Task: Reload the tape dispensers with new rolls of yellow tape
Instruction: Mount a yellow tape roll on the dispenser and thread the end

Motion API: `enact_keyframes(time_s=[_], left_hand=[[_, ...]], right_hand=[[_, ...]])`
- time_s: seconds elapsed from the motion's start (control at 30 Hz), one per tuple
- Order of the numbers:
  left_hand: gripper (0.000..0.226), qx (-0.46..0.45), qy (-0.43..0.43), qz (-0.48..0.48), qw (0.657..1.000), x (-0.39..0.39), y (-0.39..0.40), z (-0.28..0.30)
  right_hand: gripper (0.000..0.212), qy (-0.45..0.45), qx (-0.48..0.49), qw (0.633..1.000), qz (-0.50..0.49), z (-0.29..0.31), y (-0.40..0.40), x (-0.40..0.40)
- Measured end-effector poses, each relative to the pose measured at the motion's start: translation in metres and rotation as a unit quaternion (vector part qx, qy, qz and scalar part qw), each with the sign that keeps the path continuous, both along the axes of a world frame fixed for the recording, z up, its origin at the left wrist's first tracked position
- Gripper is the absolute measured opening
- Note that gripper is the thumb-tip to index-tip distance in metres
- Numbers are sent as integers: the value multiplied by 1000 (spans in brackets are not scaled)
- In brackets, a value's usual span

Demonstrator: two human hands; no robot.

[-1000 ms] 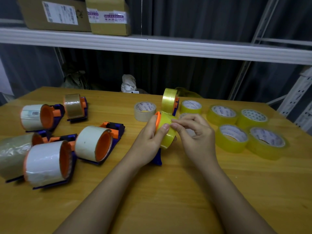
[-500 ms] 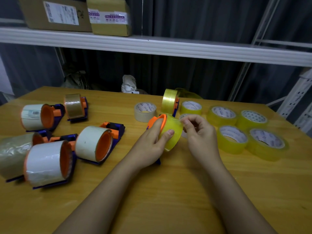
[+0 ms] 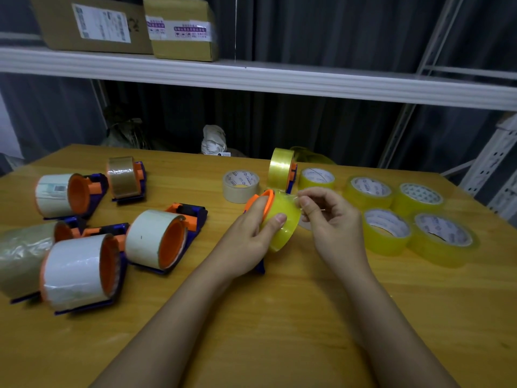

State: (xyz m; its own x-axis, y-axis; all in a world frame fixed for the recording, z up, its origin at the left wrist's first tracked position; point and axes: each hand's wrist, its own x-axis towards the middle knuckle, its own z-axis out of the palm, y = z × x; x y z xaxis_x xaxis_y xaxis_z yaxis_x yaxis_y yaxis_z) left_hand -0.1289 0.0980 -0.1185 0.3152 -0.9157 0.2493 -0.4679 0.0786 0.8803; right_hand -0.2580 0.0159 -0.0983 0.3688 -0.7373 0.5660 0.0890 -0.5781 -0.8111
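We hold the blue-and-orange tape dispenser [image 3: 258, 208] above the middle of the wooden desk [image 3: 279, 331], with a new yellow tape roll [image 3: 282, 222] already seated on its orange hub. Our left hand [image 3: 249, 233] grasps the dispenser, its fingers over the orange flange and its thumb pressed on the face of the roll. Our right hand [image 3: 333, 219] pinches what looks like the loose end of the tape at the roll's upper edge, just beside the left thumb; the film is clear and thin, so we cannot tell how much of it is lifted.

The step in hand, as we judge it, is freeing the tape end and leading it toward the dispenser's cutter. To do it well, we should keep the left thumb firm so the roll does not spin, peel with a nail along the whole width so the strip does not split, and pull evenly and straight.

Five spare yellow rolls [image 3: 386, 233] lie flat to the right, a reloaded dispenser [image 3: 281, 169] stands behind, and a beige roll [image 3: 240, 186] lies beside it. Dispensers with pale and brown tape [image 3: 156, 239] lie to the left.
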Motion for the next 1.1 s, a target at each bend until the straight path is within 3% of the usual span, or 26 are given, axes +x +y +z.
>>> enact_keyframes(time_s=[0.1, 0.37, 0.57, 0.67, 0.73, 0.8, 1.0, 1.1], left_hand=[[74, 0, 0, 4, 1000, 0, 0, 0], [81, -4, 17, -5, 1000, 2, -3, -2], [77, -14, 45, -8, 999, 3, -3, -3], [70, -19, 46, -17, 999, 3, -2, -1], [54, -29, 53, -24, 998, 2, -1, 2], [39, -32, 55, -28, 998, 0, 0, 4], [28, -44, 59, -44, 996, -1, 2, 6], [39, -47, 66, -38, 996, 0, 2, 5]], right_hand=[[22, -18, 26, 999, 32, 1, 0, -1], [23, 49, -1, 997, 55, 1, -4, -5], [18, 30, 19, 997, 75, 3, -3, -4], [16, 18, 31, 997, 72, 2, -3, -3], [16, 15, 38, 997, 69, 1, -4, -3], [21, -3, 64, 995, 76, 0, -6, -2], [25, -98, 120, 985, 80, 0, -12, -3], [31, -137, 162, 976, 52, 2, -16, -7]])
